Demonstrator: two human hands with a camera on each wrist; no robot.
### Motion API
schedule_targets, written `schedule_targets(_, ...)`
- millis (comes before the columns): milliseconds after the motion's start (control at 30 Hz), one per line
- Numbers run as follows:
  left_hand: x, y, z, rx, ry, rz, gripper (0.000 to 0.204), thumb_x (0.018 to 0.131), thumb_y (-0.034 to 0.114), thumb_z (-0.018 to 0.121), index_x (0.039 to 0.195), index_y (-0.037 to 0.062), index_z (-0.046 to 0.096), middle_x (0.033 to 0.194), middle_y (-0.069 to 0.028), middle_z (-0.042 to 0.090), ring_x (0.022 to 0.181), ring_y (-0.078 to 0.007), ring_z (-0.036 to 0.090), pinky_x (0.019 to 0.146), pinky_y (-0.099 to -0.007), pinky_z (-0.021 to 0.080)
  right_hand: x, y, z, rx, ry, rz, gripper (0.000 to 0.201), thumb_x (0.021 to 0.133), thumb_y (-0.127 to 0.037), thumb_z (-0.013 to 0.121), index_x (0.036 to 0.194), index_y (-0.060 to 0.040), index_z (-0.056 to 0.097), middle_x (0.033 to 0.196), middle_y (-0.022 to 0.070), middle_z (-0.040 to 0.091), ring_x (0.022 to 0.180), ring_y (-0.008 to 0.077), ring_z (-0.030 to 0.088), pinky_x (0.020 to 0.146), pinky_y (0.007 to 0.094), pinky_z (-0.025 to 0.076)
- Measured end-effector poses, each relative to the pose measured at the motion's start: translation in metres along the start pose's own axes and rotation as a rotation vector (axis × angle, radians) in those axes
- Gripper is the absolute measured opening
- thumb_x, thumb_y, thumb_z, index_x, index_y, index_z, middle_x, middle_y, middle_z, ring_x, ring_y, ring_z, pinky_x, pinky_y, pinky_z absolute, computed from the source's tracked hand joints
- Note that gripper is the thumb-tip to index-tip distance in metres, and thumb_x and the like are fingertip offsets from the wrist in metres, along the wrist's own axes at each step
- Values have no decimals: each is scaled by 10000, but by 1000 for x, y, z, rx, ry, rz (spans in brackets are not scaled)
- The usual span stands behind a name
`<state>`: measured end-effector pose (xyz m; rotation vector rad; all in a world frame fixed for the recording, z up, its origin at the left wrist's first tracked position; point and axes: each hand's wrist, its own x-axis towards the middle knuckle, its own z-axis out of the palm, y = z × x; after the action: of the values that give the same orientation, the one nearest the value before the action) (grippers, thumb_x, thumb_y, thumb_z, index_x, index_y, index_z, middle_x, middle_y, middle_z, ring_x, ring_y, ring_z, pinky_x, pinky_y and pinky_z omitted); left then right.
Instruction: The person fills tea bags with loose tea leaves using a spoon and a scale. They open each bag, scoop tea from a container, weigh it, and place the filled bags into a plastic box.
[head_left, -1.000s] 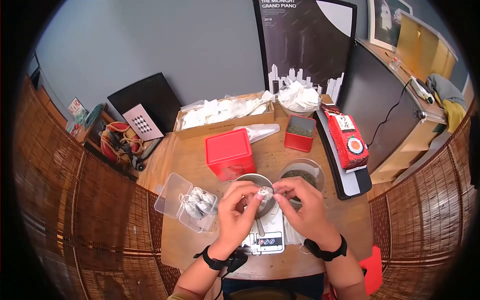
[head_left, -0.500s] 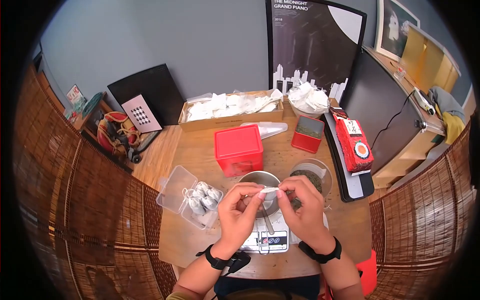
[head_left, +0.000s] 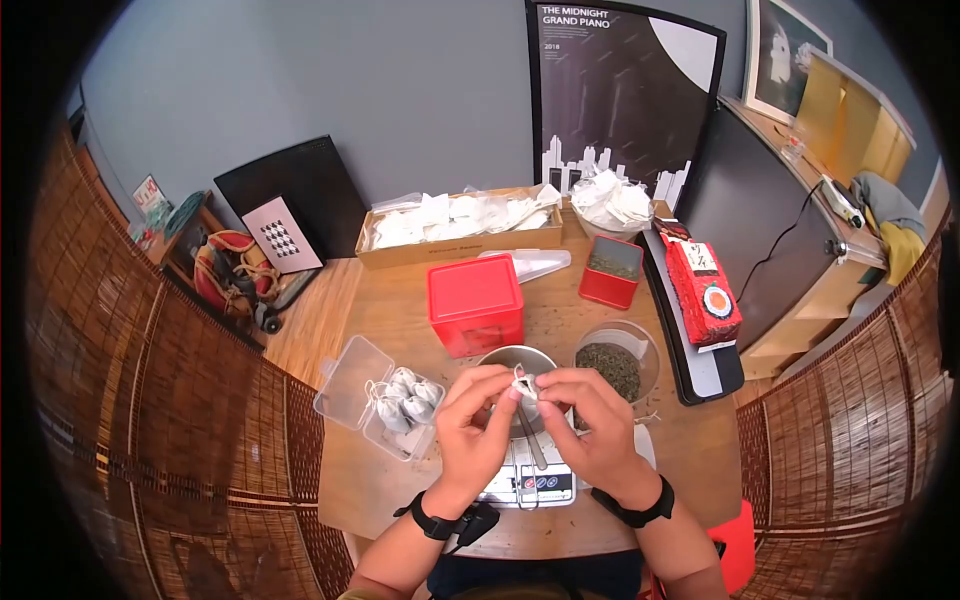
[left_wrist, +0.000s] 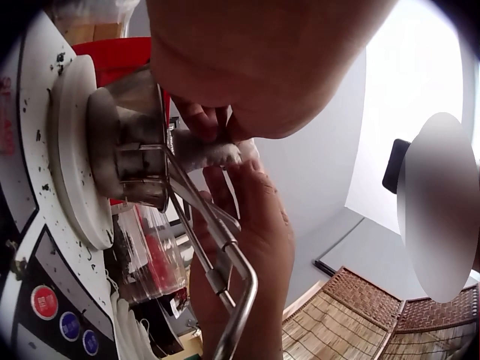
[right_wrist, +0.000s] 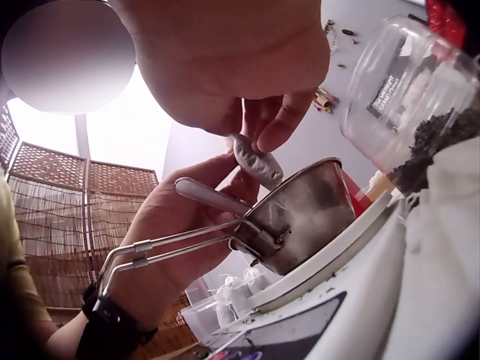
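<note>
In the head view, my left hand [head_left: 472, 425] and right hand [head_left: 600, 428] meet over a steel cup [head_left: 515, 354], both pinching a small white drawstring tea bag [head_left: 526, 386]. A loop of string stands up from its top. Seen from the right wrist, the filled bag [right_wrist: 259, 165] hangs close over the cup's rim, its gathered mouth at the fingertips. The cup has a folding wire handle [right_wrist: 165, 238] and sits on a white kitchen scale [head_left: 550, 484]. A spoon [right_wrist: 210, 193] leans out of it beside the handle.
On the left an open clear plastic box [head_left: 348, 410] holds several tied tea bags [head_left: 407, 398]. To the right stands a clear tub of dried leaves [head_left: 608, 368]. Behind are a red tin [head_left: 476, 300], an open red tin [head_left: 610, 285], a carton of white bags [head_left: 460, 245] and a red packet [head_left: 702, 290].
Half a second ago the bag's top edge was stretched flat between both hands; now it is bunched, with a string loop showing. The hands have come closer together. The head view has shifted slightly.
</note>
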<state>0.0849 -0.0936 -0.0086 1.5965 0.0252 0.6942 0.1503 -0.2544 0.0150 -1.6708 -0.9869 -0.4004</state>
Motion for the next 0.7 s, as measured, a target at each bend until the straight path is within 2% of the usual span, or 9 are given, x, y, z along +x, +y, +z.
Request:
schedule_targets(67,1,6,3,-8,9,-10,170,1015,-45,707,1174,-51,768,1195,-113,698,974,-131,686,804,-242,550,-1,0,0,132,47,109,139,953,42,761,1076,32,696,1123,163,735,874,214,724,724,318,581)
schedule_targets(133,2,7,3,-15,25,-18,171,1012,-31,714,1169,-43,779,1178,-114,722,1016,-152,708,820,-250,555,0,-2,0,124,34,115,136,962,46,749,1086,35,695,1122,159,733,874,210,719,720,312,576)
schedule_targets(200,2,5,2,92,-21,89,187,1005,-43,704,1176,-39,779,1159,-137,733,1026,-193,716,844,-286,561,1,-2,0,117,19,123,134,970,50,738,1096,37,694,1121,155,731,873,206,715,715,307,571)
schedule_targets(300,2,9,2,130,-42,121,193,1003,-47,694,1177,-38,777,1149,-151,738,1036,-219,719,872,-308,563,-2,1,0,65,-33,73,121,981,51,721,1094,33,682,1092,142,711,860,194,696,721,303,567)
schedule_targets(400,1,11,2,97,-21,70,181,1010,-42,691,1168,-37,778,1144,-142,739,1040,-205,717,863,-298,564,-7,5,5,91,16,163,106,990,48,701,1085,29,660,1071,129,673,863,178,675,733,297,566)
schedule_targets(467,0,8,2,76,-24,52,187,1007,-45,695,1175,-36,777,1157,-141,732,1036,-195,715,856,-292,564,-12,10,10,247,91,316,89,998,38,692,1072,25,644,1069,121,648,891,166,670,750,292,571)
schedule_targets(533,0,9,4,55,-30,36,193,1005,-48,698,1182,-35,775,1170,-140,726,1032,-185,713,848,-286,564,-14,9,11,268,97,328,84,1003,37,687,1073,25,643,1074,122,646,904,165,672,757,292,575)
schedule_targets(633,1,13,9,-124,34,-19,179,998,-58,712,1169,-42,761,1206,-139,702,1035,-156,705,831,-270,563,-12,7,9,263,97,318,83,1006,38,683,1077,25,642,1080,123,646,916,166,679,765,292,583)
schedule_targets(700,0,9,8,-153,-12,116,199,998,-63,717,1197,-49,715,1258,-146,661,1018,-161,695,887,-280,572,-11,5,8,239,89,294,86,1004,41,683,1078,25,643,1081,123,646,916,167,684,766,292,586)
